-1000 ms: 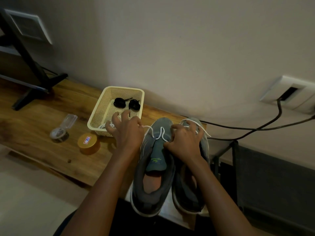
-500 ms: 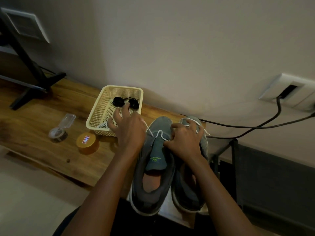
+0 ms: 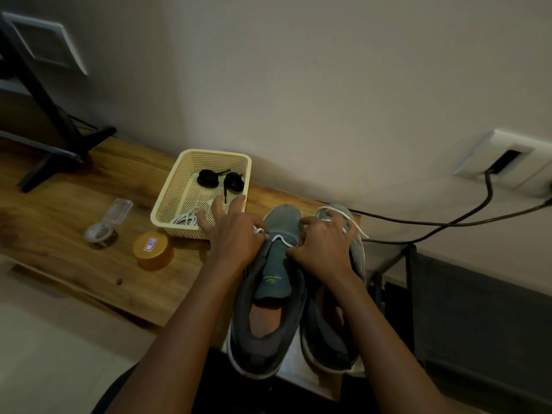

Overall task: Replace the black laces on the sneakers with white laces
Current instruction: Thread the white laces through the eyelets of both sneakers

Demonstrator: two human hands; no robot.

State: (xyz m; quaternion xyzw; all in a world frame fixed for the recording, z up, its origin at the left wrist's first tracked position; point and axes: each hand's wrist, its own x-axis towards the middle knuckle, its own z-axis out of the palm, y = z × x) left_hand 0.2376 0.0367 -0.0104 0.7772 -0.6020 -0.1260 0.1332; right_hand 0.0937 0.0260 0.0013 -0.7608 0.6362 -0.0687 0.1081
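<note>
Already the black laces (image 3: 221, 178) lie coiled in the far basket (image 3: 167, 201); my left hand (image 3: 236, 237) and right hand (image 3: 324, 246) pinch the white lace (image 3: 279, 237), threading the left sneaker's (image 3: 268, 309) lowest eyelets.

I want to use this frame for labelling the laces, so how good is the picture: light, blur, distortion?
Head view: dim, warm light; the white lace stands out on the grey sneaker, but the black laces in the basket are dark blobs. Slight softness at the left hand and right hand. Wide-angle bending shows at the edges.
</note>
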